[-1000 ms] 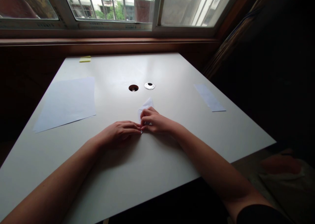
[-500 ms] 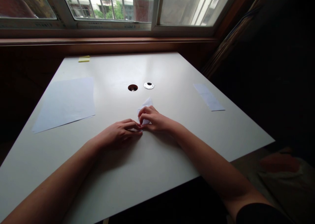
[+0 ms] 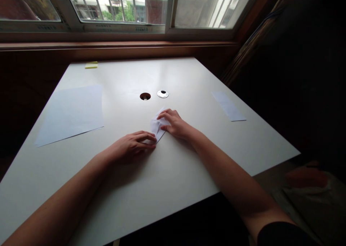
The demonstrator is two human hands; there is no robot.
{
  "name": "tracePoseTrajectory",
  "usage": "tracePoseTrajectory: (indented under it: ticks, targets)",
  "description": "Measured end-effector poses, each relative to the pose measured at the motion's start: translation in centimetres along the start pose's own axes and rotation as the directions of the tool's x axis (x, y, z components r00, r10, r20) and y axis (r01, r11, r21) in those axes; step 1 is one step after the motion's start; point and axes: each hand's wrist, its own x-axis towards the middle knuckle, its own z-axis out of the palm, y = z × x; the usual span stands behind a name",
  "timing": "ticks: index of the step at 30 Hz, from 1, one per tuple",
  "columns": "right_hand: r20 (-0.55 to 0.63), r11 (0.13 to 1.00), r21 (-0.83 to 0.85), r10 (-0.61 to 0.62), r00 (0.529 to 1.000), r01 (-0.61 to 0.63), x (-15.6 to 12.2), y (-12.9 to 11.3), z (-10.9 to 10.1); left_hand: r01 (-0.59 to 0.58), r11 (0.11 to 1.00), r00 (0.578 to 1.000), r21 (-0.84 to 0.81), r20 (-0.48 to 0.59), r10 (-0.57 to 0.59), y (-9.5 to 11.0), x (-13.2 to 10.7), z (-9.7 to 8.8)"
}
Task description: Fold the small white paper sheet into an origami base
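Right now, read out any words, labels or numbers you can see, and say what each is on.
Nothing is readable.
Window frame: two strips of dark print, too small and blurred to read.
Folded paper, large sheet, paper strip, yellow note: no writing visible.

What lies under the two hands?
A folded white paper on the table: left hand presses its near tip, right hand covers its right side. Covered parts cannot be seen.

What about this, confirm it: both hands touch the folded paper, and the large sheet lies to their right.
Wrong side. In the head view the large sheet lies to their left; left hand and right hand do touch the folded paper.
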Motion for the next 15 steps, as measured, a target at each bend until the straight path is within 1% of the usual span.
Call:
tracePoseTrajectory:
  ticks: [3,6,9,15]
  targets:
    - [-0.014,0.999,-0.014,0.031,0.999,-0.032,0.02,0.47,-0.1,0.005,1.0,1.0,-0.003,-0.001,-0.005,0.04,-0.02,0.06]
    - [-0.024,0.998,-0.031,0.051,0.998,-0.052,0.04,0.78,-0.08,-0.016,1.0,1.0,-0.009,-0.004,0.016,0.11,0.06,0.02]
    - [-0.033,0.998,-0.045,0.052,0.998,-0.054,0.02,0.88,-0.01,-0.029,0.999,1.0,-0.013,-0.01,0.029,0.17,0.18,-0.05]
    - [-0.035,0.997,-0.057,0.055,0.998,-0.057,-0.03,0.9,0.06,-0.037,0.999,0.999,-0.027,0.012,0.037,0.43,0.18,-0.44]
